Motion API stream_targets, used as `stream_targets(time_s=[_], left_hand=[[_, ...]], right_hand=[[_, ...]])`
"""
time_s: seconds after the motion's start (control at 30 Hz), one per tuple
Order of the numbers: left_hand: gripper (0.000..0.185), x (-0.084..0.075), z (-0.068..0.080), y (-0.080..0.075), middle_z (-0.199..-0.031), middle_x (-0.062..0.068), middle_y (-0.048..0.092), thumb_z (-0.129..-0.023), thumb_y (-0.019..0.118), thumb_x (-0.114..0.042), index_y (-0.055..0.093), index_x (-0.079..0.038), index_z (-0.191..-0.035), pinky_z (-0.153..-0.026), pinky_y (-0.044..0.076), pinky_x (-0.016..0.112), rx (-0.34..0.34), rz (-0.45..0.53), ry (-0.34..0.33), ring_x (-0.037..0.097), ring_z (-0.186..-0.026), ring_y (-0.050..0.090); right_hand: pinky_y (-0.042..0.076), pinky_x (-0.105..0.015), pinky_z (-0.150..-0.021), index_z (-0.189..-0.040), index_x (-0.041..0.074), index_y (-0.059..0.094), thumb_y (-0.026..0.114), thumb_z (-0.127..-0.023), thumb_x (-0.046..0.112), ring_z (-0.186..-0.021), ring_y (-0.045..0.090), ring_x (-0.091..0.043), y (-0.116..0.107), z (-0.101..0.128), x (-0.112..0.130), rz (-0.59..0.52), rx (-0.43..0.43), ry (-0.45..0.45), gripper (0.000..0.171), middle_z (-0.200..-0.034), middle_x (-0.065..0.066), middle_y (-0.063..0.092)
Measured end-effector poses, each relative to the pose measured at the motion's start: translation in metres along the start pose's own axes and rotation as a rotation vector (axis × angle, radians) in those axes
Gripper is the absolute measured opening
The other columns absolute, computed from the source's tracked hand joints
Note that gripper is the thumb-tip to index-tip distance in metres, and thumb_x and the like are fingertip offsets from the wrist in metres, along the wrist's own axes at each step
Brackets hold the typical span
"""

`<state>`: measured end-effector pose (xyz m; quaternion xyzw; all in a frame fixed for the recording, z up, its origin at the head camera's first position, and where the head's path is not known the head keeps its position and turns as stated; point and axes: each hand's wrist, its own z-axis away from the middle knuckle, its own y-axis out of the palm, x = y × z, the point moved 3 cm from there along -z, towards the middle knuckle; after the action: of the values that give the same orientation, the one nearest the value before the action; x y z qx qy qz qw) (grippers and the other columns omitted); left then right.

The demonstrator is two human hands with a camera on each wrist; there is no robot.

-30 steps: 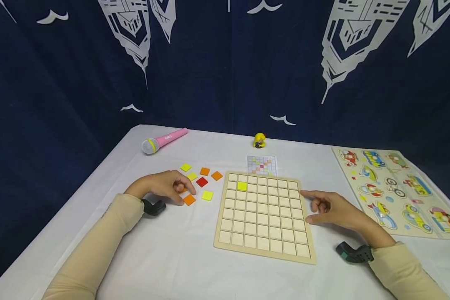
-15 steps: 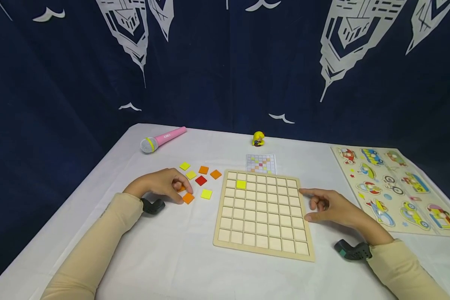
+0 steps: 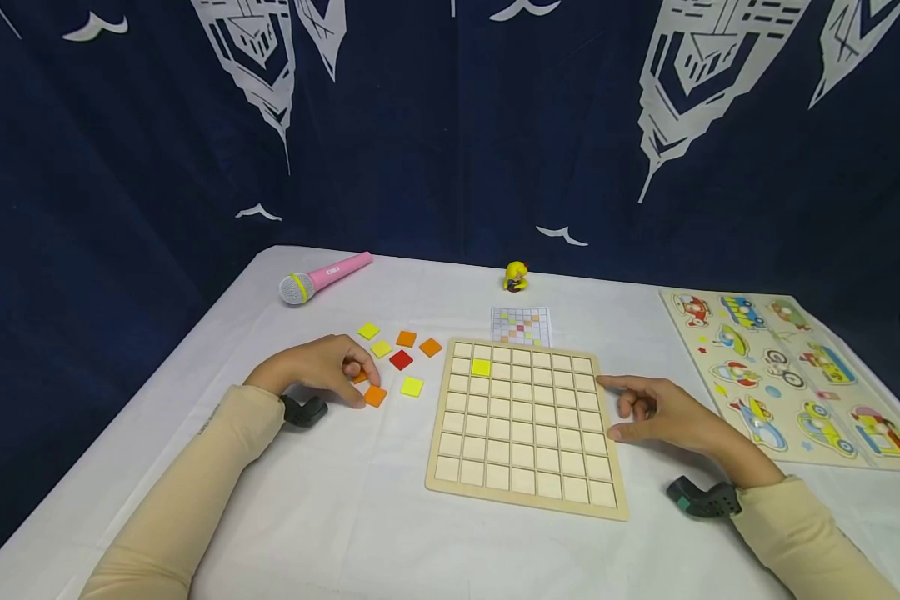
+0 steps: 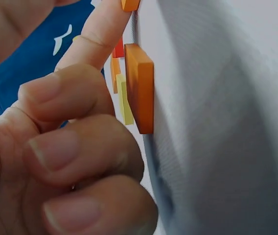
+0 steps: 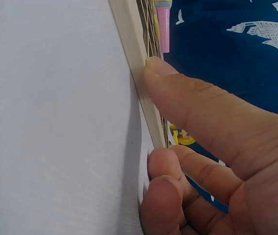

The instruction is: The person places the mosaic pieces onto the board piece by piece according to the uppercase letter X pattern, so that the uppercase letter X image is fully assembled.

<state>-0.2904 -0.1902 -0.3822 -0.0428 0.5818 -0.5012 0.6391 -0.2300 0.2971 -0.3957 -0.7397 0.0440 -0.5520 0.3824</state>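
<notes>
My left hand (image 3: pixel 318 367) lies at the left group of small square tiles. Its thumb and index finger pinch an orange tile (image 3: pixel 375 396) at the edges, and the other fingers curl. Another orange tile (image 4: pixel 141 90) stands out beside those curled fingers in the left wrist view. The wooden grid board (image 3: pixel 525 507) sits in the middle, with a yellow tile (image 3: pixel 482 367) in its top row area. Against the board's right edge rest the thumb and extended index finger of my right hand (image 3: pixel 663 408).
Around the left hand lie a red tile (image 3: pixel 401 360) and several yellow and orange ones. A printed pattern card (image 3: pixel 521 325) lies behind the board. Farther back are a pink microphone (image 3: pixel 337 271) and a yellow figurine (image 3: pixel 515 277). A vehicle puzzle board (image 3: pixel 787 375) occupies the right.
The whole scene shifts slightly upward and left in the head view. Both hands keep nearly the same places; the left index finger comes slightly nearer the orange tile.
</notes>
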Motion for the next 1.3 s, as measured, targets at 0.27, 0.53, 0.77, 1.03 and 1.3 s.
stream_targets(time_s=[0.27, 0.53, 0.77, 1.03, 1.3], left_hand=[[0.022, -0.003, -0.001, -0.001, -0.075, -0.002, 0.05, -0.082, 0.091, -0.01, 0.081, -0.01, -0.1, -0.073, 0.036, 0.029, -0.055, -0.061, 0.09, 0.016, -0.073, 0.046], [0.023, -0.015, 0.002, -0.001, -0.073, -0.001, 0.061, -0.082, 0.087, -0.01, 0.08, -0.011, -0.104, -0.069, 0.043, 0.028, -0.125, -0.063, 0.211, 0.017, -0.067, 0.053], [0.02, -0.026, -0.003, 0.005, -0.093, -0.004, 0.075, -0.084, 0.084, -0.013, 0.079, -0.011, -0.103, -0.073, 0.047, 0.029, -0.156, -0.056, 0.259, 0.017, -0.077, 0.06], [0.02, -0.045, -0.011, 0.015, -0.095, -0.006, 0.075, -0.084, 0.083, -0.014, 0.078, -0.012, -0.103, -0.081, 0.05, 0.035, -0.174, -0.069, 0.306, 0.019, -0.085, 0.063], [0.021, -0.064, -0.024, 0.024, -0.092, -0.007, 0.074, -0.084, 0.084, -0.016, 0.077, -0.015, -0.104, -0.075, 0.043, 0.031, -0.197, -0.078, 0.333, 0.016, -0.078, 0.057]], right_hand=[[0.041, -0.028, -0.061, -0.142, -0.021, 0.054, 0.088, -0.083, -0.004, -0.071, 0.047, -0.011, 0.0, 0.0, 0.0, -0.006, -0.003, 0.002, 0.071, -0.09, -0.001, 0.057], [0.041, -0.027, -0.062, -0.143, -0.02, 0.054, 0.089, -0.083, -0.002, -0.071, 0.048, -0.011, 0.0, 0.0, -0.001, 0.0, -0.003, 0.011, 0.071, -0.09, -0.001, 0.057], [0.041, -0.027, -0.061, -0.143, -0.02, 0.053, 0.089, -0.083, -0.003, -0.071, 0.047, -0.011, 0.0, 0.001, -0.001, 0.001, -0.002, 0.014, 0.071, -0.09, -0.001, 0.057], [0.041, -0.028, -0.061, -0.143, -0.02, 0.053, 0.088, -0.084, -0.003, -0.071, 0.047, -0.012, -0.001, 0.001, -0.001, 0.0, -0.004, 0.011, 0.071, -0.091, -0.001, 0.057], [0.041, -0.027, -0.061, -0.144, -0.02, 0.053, 0.088, -0.084, -0.003, -0.071, 0.047, -0.011, -0.001, 0.0, -0.001, -0.01, 0.003, 0.011, 0.071, -0.091, -0.002, 0.057]])
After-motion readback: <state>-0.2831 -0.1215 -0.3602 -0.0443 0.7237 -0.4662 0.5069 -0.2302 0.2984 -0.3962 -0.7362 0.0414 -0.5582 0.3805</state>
